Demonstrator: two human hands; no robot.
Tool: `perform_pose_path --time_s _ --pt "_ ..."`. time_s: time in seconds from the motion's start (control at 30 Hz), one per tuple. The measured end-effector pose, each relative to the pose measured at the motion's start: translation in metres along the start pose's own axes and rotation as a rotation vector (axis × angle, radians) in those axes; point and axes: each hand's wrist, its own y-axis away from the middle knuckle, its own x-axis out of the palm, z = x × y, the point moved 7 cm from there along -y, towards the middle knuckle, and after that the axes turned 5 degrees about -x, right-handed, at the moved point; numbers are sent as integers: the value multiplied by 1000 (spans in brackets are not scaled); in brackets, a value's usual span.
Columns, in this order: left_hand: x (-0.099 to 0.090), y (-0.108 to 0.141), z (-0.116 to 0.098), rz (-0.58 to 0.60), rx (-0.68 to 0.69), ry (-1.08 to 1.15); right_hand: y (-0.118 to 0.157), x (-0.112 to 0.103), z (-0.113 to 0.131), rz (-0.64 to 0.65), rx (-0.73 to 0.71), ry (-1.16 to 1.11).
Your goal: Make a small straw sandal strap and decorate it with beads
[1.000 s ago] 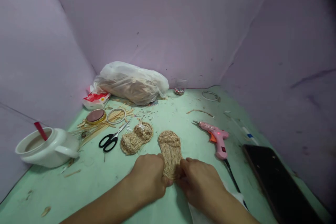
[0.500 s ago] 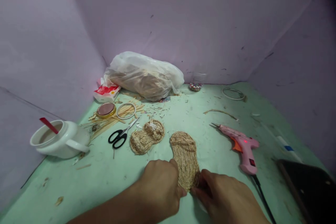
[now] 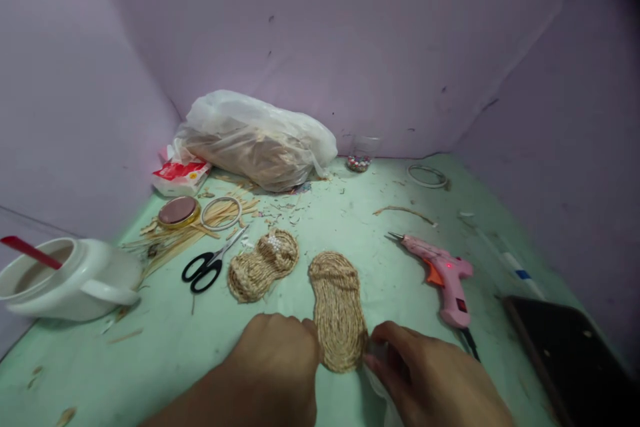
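A slipper-shaped piece of coiled straw cord, with a band across its far end, lies flat on the table in front of me. Against its left edge rests my left hand, closed, its fingertips hidden, so what it holds is unclear. By the lower right edge, my right hand has thumb and fingers closed around a thin whitish piece, largely hidden beneath the hand. A second straw slipper, decorated with white beads, lies farther left. Black-handled scissors are beside it.
A pink glue gun with its red light lit lies at right, near a dark phone-like slab. To the left stand a white pot and a round tin. Behind are a plastic bag and a cup of beads.
My left hand has slid off the near end of the straw piece to its left edge. The right fingers have drawn slightly away, exposing more of the whitish piece. The view has shifted right.
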Motion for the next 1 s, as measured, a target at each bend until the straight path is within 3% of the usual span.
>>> perform_pose_path --time_s 0.1,0.17,0.27,0.37,0.43,0.5,0.6,0.7,0.8,0.9,1.0 --pt "-23 2 19 -119 -70 29 1 -18 -12 -119 14 -79" --pt "-43 6 40 -267 -148 81 3 -38 -16 -302 -29 -169" --pt "-76 18 68 -579 -174 250 11 -62 -21 -553 -92 -279" --pt "-99 32 84 -876 -175 346 15 -65 -25 -606 -76 -383" --pt "-102 37 83 -982 -149 384 17 -64 -23 -612 -75 -443" --pt "-96 34 71 -961 -79 428 18 -61 -17 -622 -74 -498" --pt "-72 21 38 -753 108 462 14 -46 -6 -538 -52 -625" --pt "-41 7 4 -541 268 381 5 -19 7 -315 -21 -782" --pt "-20 -1 -12 -418 349 294 1 -2 20 -144 -60 -883" --pt "-23 2 -3 -435 288 310 2 -8 24 -157 -132 -852" --pt "-48 19 26 -613 91 391 6 -29 9 -367 -67 -781"
